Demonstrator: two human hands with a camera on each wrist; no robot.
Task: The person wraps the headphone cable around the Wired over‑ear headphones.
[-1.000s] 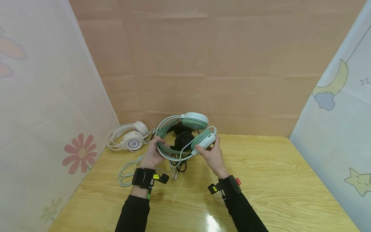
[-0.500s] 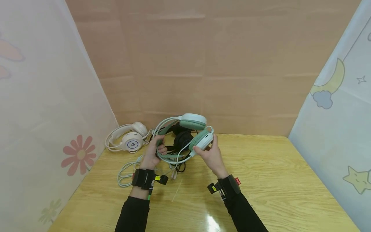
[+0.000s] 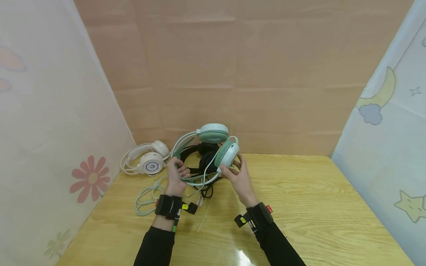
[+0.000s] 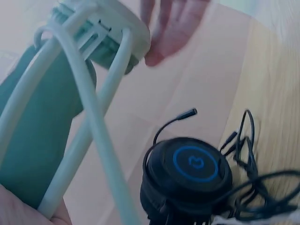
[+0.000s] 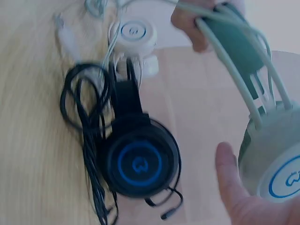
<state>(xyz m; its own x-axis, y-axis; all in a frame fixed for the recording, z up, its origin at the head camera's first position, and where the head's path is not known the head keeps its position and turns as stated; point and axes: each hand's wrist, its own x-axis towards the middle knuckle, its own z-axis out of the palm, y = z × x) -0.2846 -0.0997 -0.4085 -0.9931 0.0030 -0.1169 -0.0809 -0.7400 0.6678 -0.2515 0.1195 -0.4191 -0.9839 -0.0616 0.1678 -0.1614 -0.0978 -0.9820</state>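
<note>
Pale green and white headphones [image 3: 214, 133] are held up above the table, ear cups to the right. My left hand [image 3: 176, 175] grips their headband, fingers curled round it. My right hand [image 3: 241, 181] is beside the nearer ear cup [image 3: 229, 155], its fingers spread. In the right wrist view the thumb [image 5: 226, 164] stands straight, with a gap to the cup [image 5: 276, 154]. Behind hangs no other hand; a black headset [image 3: 208, 160] with a small boom microphone [image 4: 187, 114] lies under the raised headphones, partly hidden by them.
White headphones [image 3: 151, 162] lie at the back left by the patterned side wall [image 3: 83, 122]. A coiled pale green cable [image 3: 143, 201] rests on the wooden table [image 3: 316, 207], left of my left wrist. Black cable [image 5: 86, 122] lies bundled beside the black headset. A brown wall [image 3: 283, 92] rises behind.
The green and white headphones have shifted left and slightly up, turning a little in my left hand. My right hand has moved slightly left, its fingers loosening from the ear cup.
</note>
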